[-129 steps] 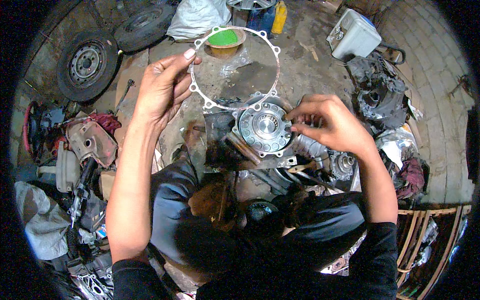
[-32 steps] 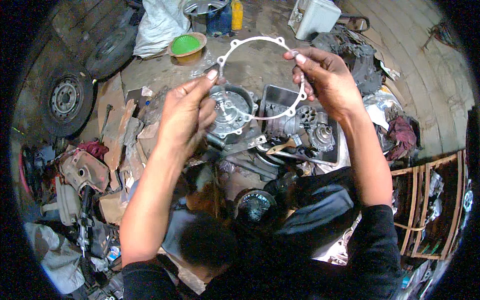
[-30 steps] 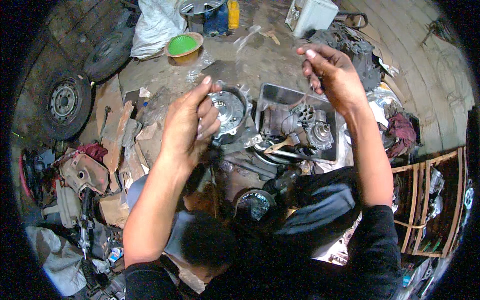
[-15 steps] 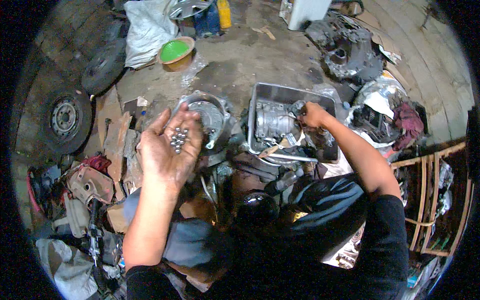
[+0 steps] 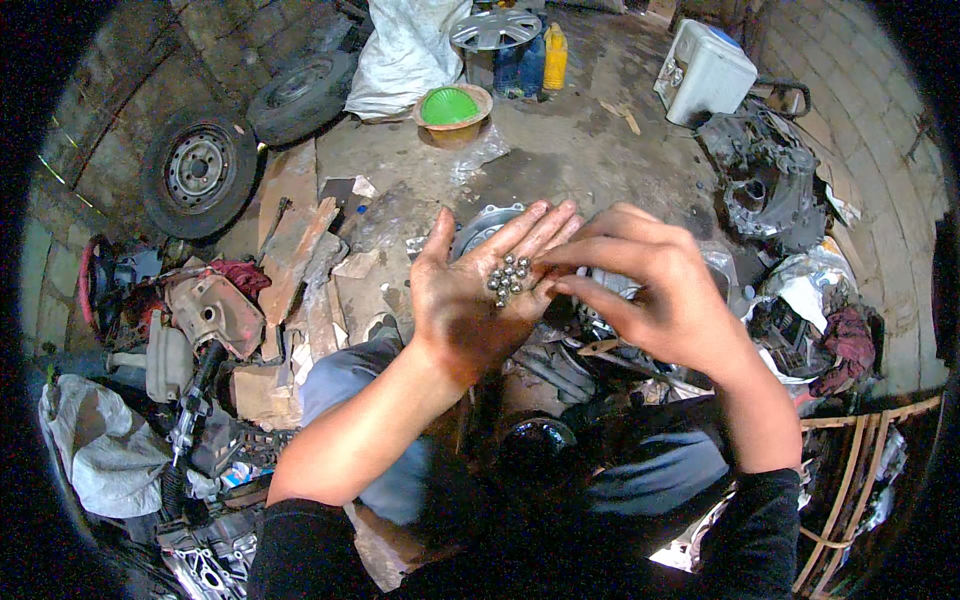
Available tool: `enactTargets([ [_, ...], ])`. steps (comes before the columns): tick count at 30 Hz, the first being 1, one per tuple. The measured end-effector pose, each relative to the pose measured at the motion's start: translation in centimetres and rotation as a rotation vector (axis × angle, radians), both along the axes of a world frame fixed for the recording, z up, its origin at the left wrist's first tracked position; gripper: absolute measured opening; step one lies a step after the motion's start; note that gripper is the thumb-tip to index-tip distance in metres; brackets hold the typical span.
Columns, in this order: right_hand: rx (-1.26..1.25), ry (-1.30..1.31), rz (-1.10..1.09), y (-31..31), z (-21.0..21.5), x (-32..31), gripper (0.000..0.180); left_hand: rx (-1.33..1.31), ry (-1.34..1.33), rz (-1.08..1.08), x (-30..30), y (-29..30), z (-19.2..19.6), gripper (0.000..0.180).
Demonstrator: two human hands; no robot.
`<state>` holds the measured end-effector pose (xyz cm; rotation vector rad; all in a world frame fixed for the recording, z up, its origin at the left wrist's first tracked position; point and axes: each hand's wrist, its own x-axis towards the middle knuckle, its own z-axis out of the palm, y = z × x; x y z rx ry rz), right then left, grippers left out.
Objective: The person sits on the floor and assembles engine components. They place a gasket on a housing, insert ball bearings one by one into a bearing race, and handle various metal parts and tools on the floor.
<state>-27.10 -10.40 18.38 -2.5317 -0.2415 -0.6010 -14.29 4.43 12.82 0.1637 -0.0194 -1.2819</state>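
My left hand (image 5: 450, 305) is held palm up in front of me, fingers stretched out. Several small shiny steel balls (image 5: 508, 280) lie in a cluster on its palm. From the right, my right hand (image 5: 665, 285) reaches over with thumb and index finger drawn together in a pinch beside the balls. Whatever sits between those fingertips is too small to make out. Behind my left hand shows part of a round metal housing (image 5: 485, 230). A cast metal part (image 5: 610, 284) is mostly covered by my right hand.
Two wheels with tyres (image 5: 200, 172) lean at the left wall. Beyond my hands are a bowl with a green basin (image 5: 452, 107), a white sack (image 5: 405, 60) and a yellow bottle (image 5: 555, 57). A gearbox-like casing (image 5: 770, 185) lies on the right; a wooden rack (image 5: 850, 490) stands nearer.
My right hand has left the metal tray and come over to my left palm. The left hand with the balls has shifted toward the middle, and the view has turned left.
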Motion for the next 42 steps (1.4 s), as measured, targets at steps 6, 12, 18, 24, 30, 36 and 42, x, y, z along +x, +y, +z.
enactTargets([
  [6,-0.062,0.072,0.02,1.3,-0.6,1.6,0.025,-0.026,-0.077,0.018,0.4,1.0,0.1,0.09],
  [12,-0.079,0.087,0.013,2.3,-1.4,2.8,0.026,-0.114,-0.101,-0.04,1.2,1.7,-0.3,0.092],
  [18,-0.134,0.066,-0.021,3.0,-1.1,4.5,0.02,-0.09,-0.061,-0.006,2.3,1.7,-0.2,0.088],
  [24,0.055,-0.012,-0.233,0.8,0.2,6.0,0.014,0.054,0.025,0.217,4.5,1.9,0.7,0.085],
  [30,0.016,0.249,-0.158,-4.1,-3.9,7.1,0.019,0.161,0.046,0.455,6.8,2.5,0.3,0.072],
  [36,-0.028,0.401,-0.075,-3.9,-5.3,7.8,0.023,0.231,0.068,0.435,6.3,3.0,0.8,0.073],
  [42,-0.134,0.377,-0.038,-4.5,-6.0,7.7,0.018,0.209,0.095,0.406,6.3,2.5,0.7,0.072],
])
